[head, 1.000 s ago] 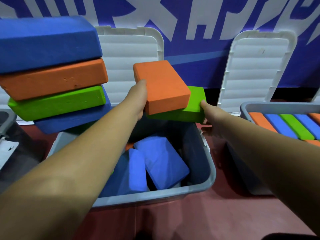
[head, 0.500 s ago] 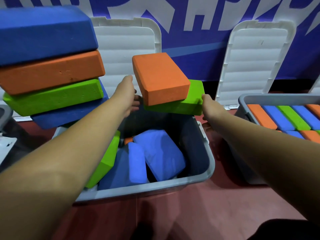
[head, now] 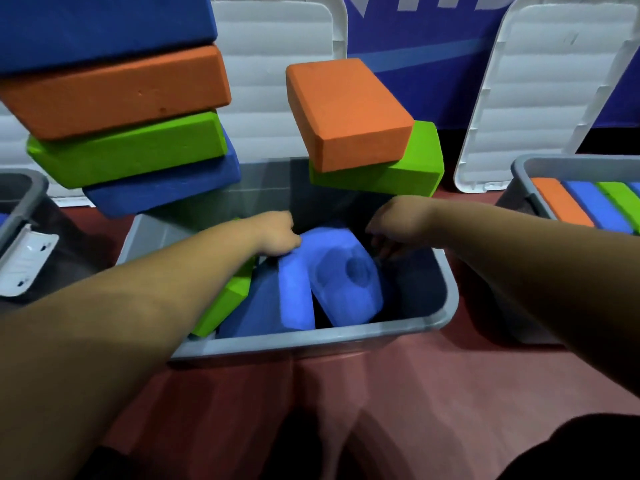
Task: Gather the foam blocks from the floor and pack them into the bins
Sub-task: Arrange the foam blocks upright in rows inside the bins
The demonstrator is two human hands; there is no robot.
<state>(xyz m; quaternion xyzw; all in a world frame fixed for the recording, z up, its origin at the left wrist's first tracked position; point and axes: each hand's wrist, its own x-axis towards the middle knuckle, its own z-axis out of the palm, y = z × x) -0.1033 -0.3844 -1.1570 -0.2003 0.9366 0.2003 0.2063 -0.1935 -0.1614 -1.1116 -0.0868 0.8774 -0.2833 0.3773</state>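
Head view: both hands reach down into the middle bin [head: 311, 341], where blue blocks [head: 349, 289] and a green block [head: 228, 299] lie jumbled, not yet neat. The left hand [head: 277, 233] rests on the top end of one of them, its fingers bent under and hidden. The right hand [head: 398, 221] dips in beside it, fingers in shadow. Whether either grips anything cannot be told. Six more blocks wait outside the bin: a stack [head: 121, 98] of four at its far left corner, and an orange block [head: 346, 112] on a second green block [head: 408, 168] at its far rim. The right bin [head: 519, 168] looks packed in tidy rows. Judged from this, the task is roughly midway. The wall banner [head: 433, 29] shows white lettering, cropped and unreadable.
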